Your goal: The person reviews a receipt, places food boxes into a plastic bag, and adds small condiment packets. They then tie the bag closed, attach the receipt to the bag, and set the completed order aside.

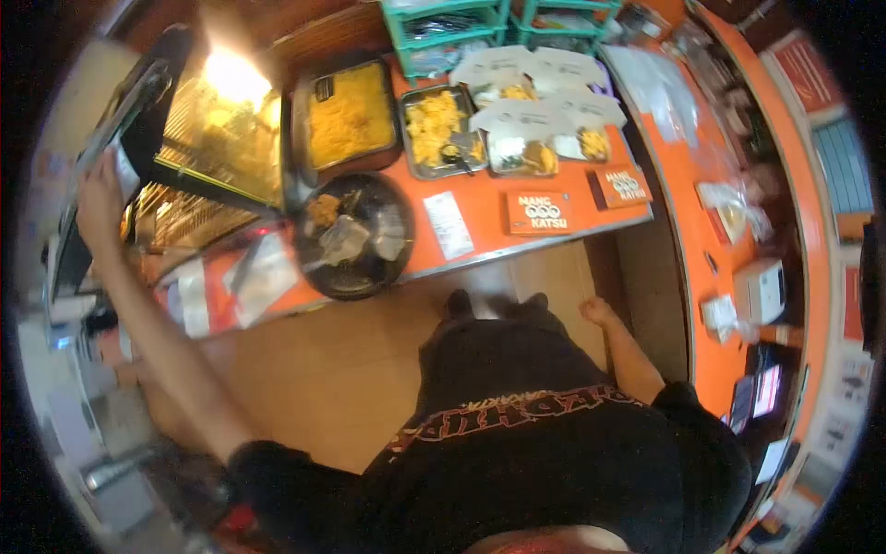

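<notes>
The left hand point(97, 201) is pressing against the edge of the open cabinet door point(148, 92); whether its fingers are wrapping around it is unclear. The right hand point(598, 310) is hanging at the person's side, curled and empty. Beyond the door, a black pan point(360, 277) and a food tray point(351, 115) are sitting on the orange counter point(480, 238).

A: Any writing you can read?
B: Yes, on the desk point(487, 242). The orange box point(538, 211) says "NANG KATSU" in white, with a row of rings between the words. The second orange box point(621, 185), to its right, says the same.
A: And the shirt?
B: The shirt point(517, 411) has a band of red lettering, too warped to read. The white slip point(448, 224) is too blurred as well
</notes>
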The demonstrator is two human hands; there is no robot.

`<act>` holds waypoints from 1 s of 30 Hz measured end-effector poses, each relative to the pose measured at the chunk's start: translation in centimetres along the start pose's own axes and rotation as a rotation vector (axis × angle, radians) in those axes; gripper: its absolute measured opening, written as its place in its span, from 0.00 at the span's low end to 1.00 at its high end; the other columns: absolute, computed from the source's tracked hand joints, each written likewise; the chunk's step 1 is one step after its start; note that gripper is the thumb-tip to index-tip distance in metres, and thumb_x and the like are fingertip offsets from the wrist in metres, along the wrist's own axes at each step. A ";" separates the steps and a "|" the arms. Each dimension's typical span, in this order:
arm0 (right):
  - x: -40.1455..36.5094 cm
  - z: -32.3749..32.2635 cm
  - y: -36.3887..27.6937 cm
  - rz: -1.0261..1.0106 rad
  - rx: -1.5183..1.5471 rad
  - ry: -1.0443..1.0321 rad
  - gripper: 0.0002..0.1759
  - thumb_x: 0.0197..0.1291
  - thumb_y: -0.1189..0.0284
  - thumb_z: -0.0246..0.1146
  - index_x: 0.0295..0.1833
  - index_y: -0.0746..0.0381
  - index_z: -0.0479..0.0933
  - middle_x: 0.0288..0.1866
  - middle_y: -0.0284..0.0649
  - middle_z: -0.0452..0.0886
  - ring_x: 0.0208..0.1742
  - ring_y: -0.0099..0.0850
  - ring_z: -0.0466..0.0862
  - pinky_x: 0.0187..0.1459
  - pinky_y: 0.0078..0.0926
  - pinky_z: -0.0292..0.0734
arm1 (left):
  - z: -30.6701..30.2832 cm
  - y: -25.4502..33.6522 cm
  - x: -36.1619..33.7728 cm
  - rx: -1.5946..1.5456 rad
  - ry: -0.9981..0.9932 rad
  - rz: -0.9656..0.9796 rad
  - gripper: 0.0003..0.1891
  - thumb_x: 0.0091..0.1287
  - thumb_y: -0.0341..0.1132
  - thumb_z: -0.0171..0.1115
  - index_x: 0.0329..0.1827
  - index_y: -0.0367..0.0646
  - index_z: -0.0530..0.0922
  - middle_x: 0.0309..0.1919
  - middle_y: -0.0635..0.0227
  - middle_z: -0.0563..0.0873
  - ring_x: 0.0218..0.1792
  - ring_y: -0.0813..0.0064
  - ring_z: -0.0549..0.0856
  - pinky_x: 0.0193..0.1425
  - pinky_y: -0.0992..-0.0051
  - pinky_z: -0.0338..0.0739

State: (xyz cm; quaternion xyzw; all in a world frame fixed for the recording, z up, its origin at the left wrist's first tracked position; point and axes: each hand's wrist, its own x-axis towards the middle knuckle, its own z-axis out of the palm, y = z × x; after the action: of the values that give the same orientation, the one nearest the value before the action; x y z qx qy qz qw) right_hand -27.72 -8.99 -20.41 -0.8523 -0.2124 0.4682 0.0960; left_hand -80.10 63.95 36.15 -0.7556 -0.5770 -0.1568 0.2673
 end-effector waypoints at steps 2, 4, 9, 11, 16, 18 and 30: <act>0.0 0.3 -1.2 -0.027 0.073 0.032 0.17 0.68 0.63 0.61 0.52 0.65 0.83 0.38 0.39 0.87 0.37 0.30 0.85 0.42 0.32 0.79 | 0.1 -0.1 -0.5 -0.087 0.054 0.120 0.30 0.79 0.58 0.40 0.64 0.45 0.80 0.67 0.48 0.76 0.64 0.45 0.76 0.67 0.53 0.70; 0.0 0.3 -3.1 -0.060 0.170 0.003 0.17 0.67 0.63 0.62 0.54 0.64 0.82 0.41 0.40 0.87 0.38 0.29 0.85 0.45 0.32 0.80 | 0.8 -1.6 0.0 -0.134 0.065 0.164 0.28 0.79 0.56 0.43 0.64 0.44 0.80 0.65 0.49 0.78 0.63 0.45 0.78 0.66 0.54 0.71; -0.1 0.9 -4.8 -0.133 0.245 -0.017 0.17 0.65 0.62 0.65 0.54 0.61 0.82 0.43 0.41 0.87 0.40 0.27 0.85 0.47 0.31 0.81 | 1.6 -0.9 -1.1 0.010 0.294 0.298 0.28 0.78 0.57 0.45 0.68 0.47 0.76 0.62 0.53 0.81 0.61 0.46 0.79 0.64 0.53 0.72; -0.7 0.6 -5.2 -0.112 0.153 -0.004 0.17 0.64 0.63 0.66 0.54 0.60 0.83 0.43 0.41 0.87 0.40 0.29 0.86 0.47 0.31 0.81 | 1.6 -0.7 -1.9 0.226 0.277 0.195 0.29 0.78 0.61 0.41 0.68 0.53 0.76 0.62 0.54 0.81 0.63 0.49 0.78 0.66 0.51 0.69; -0.8 -0.9 -4.8 -0.197 0.091 0.084 0.15 0.59 0.63 0.69 0.47 0.61 0.84 0.44 0.48 0.88 0.46 0.43 0.87 0.50 0.38 0.81 | 3.7 -3.0 -0.2 0.089 0.257 0.276 0.32 0.77 0.61 0.44 0.68 0.45 0.75 0.63 0.52 0.80 0.64 0.46 0.77 0.69 0.51 0.66; 0.8 -1.8 -4.5 -0.241 0.077 0.121 0.16 0.58 0.63 0.69 0.47 0.61 0.84 0.44 0.49 0.87 0.47 0.45 0.87 0.51 0.38 0.80 | 2.7 0.0 -1.6 -0.021 0.311 0.269 0.32 0.77 0.58 0.49 0.66 0.35 0.74 0.63 0.46 0.79 0.63 0.42 0.76 0.70 0.53 0.66; 6.1 -11.3 -24.9 -0.917 -0.602 0.380 0.63 0.32 0.59 0.83 0.78 0.34 0.60 0.76 0.57 0.58 0.76 0.58 0.59 0.72 0.61 0.55 | 4.6 45.2 -32.4 -1.000 -0.189 0.460 0.24 0.63 0.34 0.65 0.62 0.38 0.76 0.66 0.44 0.75 0.68 0.46 0.73 0.72 0.54 0.67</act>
State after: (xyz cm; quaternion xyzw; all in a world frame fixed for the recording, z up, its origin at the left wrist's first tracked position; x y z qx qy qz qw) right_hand -22.17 16.40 -9.90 -0.7319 -0.6629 0.1364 0.0789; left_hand -46.47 32.48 4.68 -0.9076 -0.2742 -0.2807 -0.1493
